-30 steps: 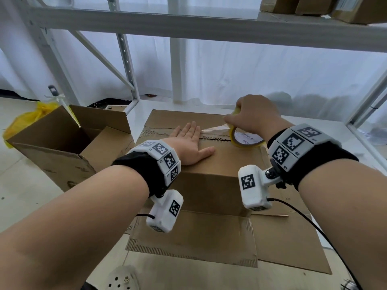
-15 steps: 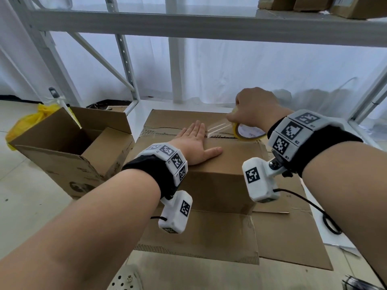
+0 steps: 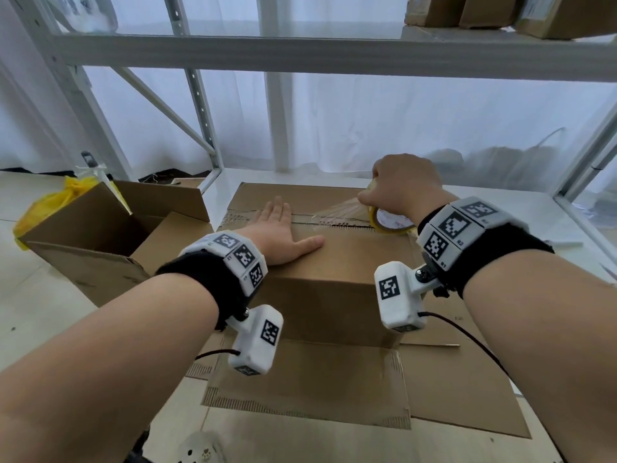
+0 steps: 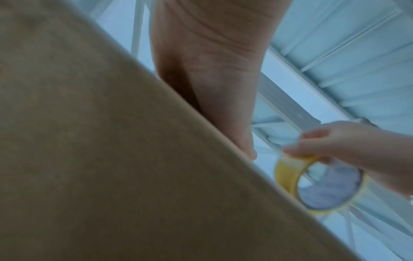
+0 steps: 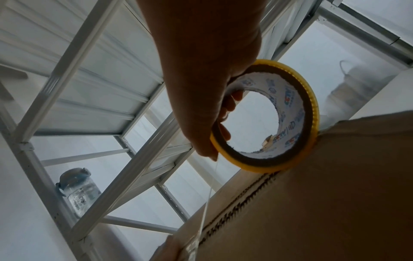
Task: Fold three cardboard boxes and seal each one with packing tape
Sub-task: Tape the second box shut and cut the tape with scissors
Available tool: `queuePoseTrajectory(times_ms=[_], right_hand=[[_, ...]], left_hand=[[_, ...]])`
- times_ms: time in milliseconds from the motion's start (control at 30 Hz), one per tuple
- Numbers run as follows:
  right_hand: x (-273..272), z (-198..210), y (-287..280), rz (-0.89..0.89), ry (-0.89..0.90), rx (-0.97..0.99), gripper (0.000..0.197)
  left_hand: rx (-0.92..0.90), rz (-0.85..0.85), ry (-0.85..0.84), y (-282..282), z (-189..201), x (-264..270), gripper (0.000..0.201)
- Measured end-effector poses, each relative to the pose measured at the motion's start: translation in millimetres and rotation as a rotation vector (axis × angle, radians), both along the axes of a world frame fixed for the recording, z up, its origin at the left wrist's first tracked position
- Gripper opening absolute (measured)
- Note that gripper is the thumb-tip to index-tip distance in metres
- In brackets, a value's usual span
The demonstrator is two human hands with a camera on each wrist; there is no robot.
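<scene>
A folded cardboard box (image 3: pixel 334 279) stands in the middle with its top flaps closed. My left hand (image 3: pixel 280 233) lies flat on the top, fingers straight, pressing over the seam (image 3: pixel 337 224). My right hand (image 3: pixel 400 185) grips a yellow roll of packing tape (image 3: pixel 389 223) at the seam's right part. A clear strip of tape (image 3: pixel 337 212) stretches from the roll leftward toward my left hand. In the right wrist view my fingers curl through the tape roll (image 5: pixel 288 123), which touches the box (image 5: pixel 324 194). The left wrist view shows the box wall (image 4: pixel 111 159) and the roll (image 4: pixel 290 178).
An open cardboard box (image 3: pixel 100 242) stands at the left with a yellow bag (image 3: pixel 50 208) behind it. Flat cardboard (image 3: pixel 467 389) lies under the middle box. White metal shelving (image 3: pixel 300 55) rises behind, with brown boxes (image 3: pixel 500 11) on its upper shelf.
My right hand has pulled the tape roll to the right along the seam, so the clear strip is longer. My left hand stays flat on the box top.
</scene>
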State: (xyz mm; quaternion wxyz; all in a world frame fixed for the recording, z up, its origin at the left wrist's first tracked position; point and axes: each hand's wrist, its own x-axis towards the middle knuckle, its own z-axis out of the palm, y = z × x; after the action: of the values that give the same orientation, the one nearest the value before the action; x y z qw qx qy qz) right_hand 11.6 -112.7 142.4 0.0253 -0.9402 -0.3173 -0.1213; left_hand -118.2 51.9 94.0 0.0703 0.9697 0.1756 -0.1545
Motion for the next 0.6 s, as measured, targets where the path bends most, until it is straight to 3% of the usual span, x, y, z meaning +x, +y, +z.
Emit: queuePoseTrajectory(times_ms=[167, 333, 500, 600], right_hand=[[-1.2, -2.3, -0.2, 0.025, -0.025, -0.014, 0.029], [-4.2, -4.7, 1.3, 0.03, -0.054, -0.017, 0.026], [-10.6, -2.7, 0.7, 0.021, -0.057, -0.003, 0.025], [-11.9, -0.5, -2.4, 0.014, -0.034, 0.002, 0.027]], left_hand=[[-0.031, -0.092, 0.001, -37.8, -5.4, 16.5, 0.104], [-0.074, -0.111, -0.029, -19.3, -5.2, 8.2, 0.094], [0.03, 0.156, -0.02, 22.9, -4.1, -11.2, 0.11], [0.06, 0.204, 0.004, 22.4, -1.7, -10.2, 0.113]])
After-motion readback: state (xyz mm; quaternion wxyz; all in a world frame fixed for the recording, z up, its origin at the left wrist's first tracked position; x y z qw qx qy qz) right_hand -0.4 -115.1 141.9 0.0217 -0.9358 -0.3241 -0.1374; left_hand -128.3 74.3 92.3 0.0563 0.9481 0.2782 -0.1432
